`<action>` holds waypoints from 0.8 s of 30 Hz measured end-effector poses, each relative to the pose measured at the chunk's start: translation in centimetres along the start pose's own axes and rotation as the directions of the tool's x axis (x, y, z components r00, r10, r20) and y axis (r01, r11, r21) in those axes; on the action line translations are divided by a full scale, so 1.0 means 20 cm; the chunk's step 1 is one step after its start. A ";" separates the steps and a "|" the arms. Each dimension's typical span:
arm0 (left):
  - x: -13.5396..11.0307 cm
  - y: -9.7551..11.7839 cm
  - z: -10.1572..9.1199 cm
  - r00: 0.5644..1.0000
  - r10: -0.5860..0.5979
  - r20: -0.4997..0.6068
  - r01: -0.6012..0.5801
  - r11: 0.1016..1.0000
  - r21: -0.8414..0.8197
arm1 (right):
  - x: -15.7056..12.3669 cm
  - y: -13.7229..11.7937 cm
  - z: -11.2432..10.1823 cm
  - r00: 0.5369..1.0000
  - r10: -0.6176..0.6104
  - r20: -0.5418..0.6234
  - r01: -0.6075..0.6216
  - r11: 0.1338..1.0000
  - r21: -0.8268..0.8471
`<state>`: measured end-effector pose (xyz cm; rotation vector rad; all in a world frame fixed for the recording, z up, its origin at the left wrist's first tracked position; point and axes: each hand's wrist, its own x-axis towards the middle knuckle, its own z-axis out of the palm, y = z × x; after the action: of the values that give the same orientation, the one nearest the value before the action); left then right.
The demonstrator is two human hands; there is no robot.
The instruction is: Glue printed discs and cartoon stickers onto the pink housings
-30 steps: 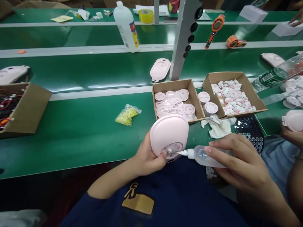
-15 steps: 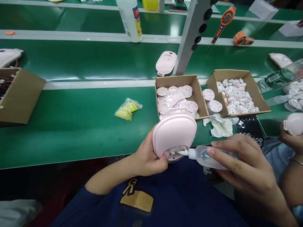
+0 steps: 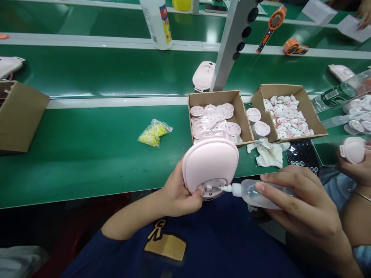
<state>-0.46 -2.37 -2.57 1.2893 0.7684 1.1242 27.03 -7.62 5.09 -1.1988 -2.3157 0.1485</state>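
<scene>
My left hand [image 3: 177,195] grips a rounded pink plastic case [image 3: 210,164] at its lower left edge, holding it upright over my lap. My right hand [image 3: 301,206] is wrapped round a small clear squeeze bottle [image 3: 255,193] lying sideways. The bottle's white nozzle touches the round recess at the bottom of the pink case. Just beyond the case stands an open cardboard box [image 3: 242,125] of round pink printed discs. A second box [image 3: 314,116] of small pink and white pieces stands to its right.
A yellow-filled plastic bag [image 3: 154,132] lies on the green bench [image 3: 87,154]. A white cloth [image 3: 268,152] and a dark tray [image 3: 304,154] lie by the boxes. Another person's hand [image 3: 358,168] holds a pink case at the right. A grey post [image 3: 228,42] rises behind.
The view has dropped slightly and the pink case sits a little lower and more to the left. The bottle nozzle stays at the case's recess.
</scene>
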 end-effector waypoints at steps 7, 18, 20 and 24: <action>0.00 0.01 0.01 1.000 -0.014 -0.025 0.014 0.999 -0.035 | -0.02 0.00 0.01 1.000 0.020 -0.024 -0.020 1.000 0.011; 0.01 -0.01 -0.01 0.972 0.199 0.124 -0.203 0.979 0.021 | -0.01 0.00 0.02 0.999 0.014 -0.041 -0.012 0.999 0.042; 0.01 0.00 0.00 0.975 0.186 0.119 -0.189 0.982 0.012 | -0.01 -0.01 0.02 0.999 0.011 -0.044 -0.009 0.999 0.046; 0.01 0.00 0.00 0.984 0.147 0.101 -0.149 0.989 0.009 | -0.01 -0.01 0.02 0.999 -0.011 -0.050 0.013 0.999 0.051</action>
<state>-0.40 -2.28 -2.50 1.4242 0.6162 1.1637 26.84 -7.76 4.72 -1.1502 -2.2626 0.1710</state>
